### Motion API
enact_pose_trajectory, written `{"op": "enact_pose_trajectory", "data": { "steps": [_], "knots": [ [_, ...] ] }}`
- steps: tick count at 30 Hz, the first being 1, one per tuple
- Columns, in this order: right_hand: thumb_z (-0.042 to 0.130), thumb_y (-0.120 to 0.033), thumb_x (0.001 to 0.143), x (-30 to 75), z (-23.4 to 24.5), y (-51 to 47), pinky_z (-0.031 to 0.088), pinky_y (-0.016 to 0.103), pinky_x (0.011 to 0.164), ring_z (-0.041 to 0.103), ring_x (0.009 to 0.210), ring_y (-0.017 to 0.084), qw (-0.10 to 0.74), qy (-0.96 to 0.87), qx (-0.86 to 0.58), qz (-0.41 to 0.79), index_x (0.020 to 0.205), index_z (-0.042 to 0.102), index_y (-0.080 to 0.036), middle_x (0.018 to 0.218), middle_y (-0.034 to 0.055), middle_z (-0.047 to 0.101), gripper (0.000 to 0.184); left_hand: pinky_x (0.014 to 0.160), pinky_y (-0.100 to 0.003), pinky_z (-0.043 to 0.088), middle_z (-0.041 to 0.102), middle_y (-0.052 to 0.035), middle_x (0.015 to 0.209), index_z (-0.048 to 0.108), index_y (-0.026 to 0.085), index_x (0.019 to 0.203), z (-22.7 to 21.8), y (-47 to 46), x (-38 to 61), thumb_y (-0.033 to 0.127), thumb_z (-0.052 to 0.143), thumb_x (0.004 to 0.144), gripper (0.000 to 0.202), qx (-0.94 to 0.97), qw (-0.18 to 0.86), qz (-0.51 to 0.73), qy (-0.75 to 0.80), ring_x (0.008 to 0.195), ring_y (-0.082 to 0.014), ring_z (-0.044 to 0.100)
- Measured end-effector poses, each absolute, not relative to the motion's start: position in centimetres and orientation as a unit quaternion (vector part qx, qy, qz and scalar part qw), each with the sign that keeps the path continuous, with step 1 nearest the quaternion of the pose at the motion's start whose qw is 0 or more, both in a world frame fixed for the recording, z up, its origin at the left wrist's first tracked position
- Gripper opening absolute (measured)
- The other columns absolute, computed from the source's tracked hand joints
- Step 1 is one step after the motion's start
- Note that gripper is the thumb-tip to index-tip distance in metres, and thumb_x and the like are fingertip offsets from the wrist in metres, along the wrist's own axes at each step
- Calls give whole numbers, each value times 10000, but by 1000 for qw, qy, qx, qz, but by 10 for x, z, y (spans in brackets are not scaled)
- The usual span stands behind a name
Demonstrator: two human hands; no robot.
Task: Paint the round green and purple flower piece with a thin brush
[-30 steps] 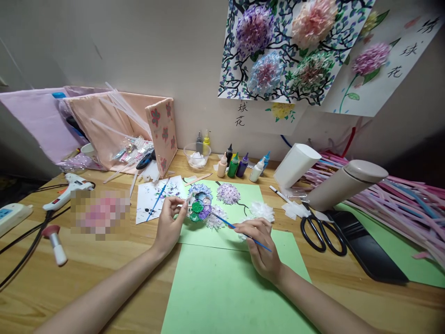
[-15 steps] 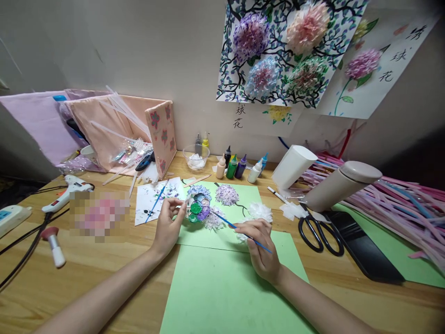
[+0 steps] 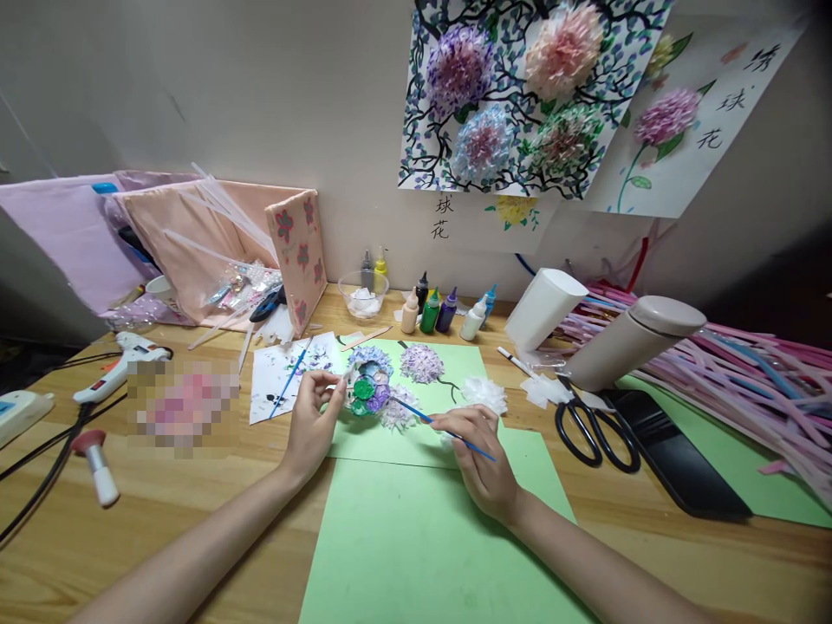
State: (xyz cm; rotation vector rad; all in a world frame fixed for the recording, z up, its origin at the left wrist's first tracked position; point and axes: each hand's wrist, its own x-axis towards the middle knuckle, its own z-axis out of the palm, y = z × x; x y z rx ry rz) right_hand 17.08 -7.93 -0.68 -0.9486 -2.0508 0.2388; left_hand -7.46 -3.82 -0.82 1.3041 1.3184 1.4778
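On the wall-side wooden tabletop (image 3: 195, 511), one item (image 3: 184, 403) is pixelated out. A paint palette (image 3: 367, 392) is pinched in the left hand (image 3: 310, 426), a paintbrush (image 3: 422, 417) in the right hand (image 3: 484, 464).

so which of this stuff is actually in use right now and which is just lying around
In use:
- left hand holding the paint palette
- right hand holding the blue brush, tip at the palette
- paper flowers on the green sheet

Lying about:
- scissors
- glue gun
- paint bottles
- straws
- beige flask
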Motion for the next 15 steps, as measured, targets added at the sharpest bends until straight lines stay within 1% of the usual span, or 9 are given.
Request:
{"op": "enact_pose_trajectory", "data": {
  "steps": [6,10,15],
  "knots": [
    [309,-177,929,171,-8,-79,294,393,848,560,929,180,428,-816,-376,96,1100,493,-243,1029,47,653,260,681,-231,458,534,-6,888,482,202,901,-7,-39,-74,369,602,784,236,510,377,577,516,809,-125,556],
    [288,-207,935,174,-8,-81,313,389,814,564,889,189,465,-807,-355,79,1063,507,-239,972,50,659,255,662,-228,453,536,-5,875,477,203,896,-7,-38,-75,387,600,781,249,504,373,577,523,782,-125,555],
    [264,-233,941,175,-7,-82,314,382,791,567,818,183,504,-793,-334,77,973,515,-229,864,36,661,253,608,-213,439,523,15,797,463,206,879,-6,-35,-76,403,594,784,254,485,365,587,536,687,-109,536]
  ]
}}
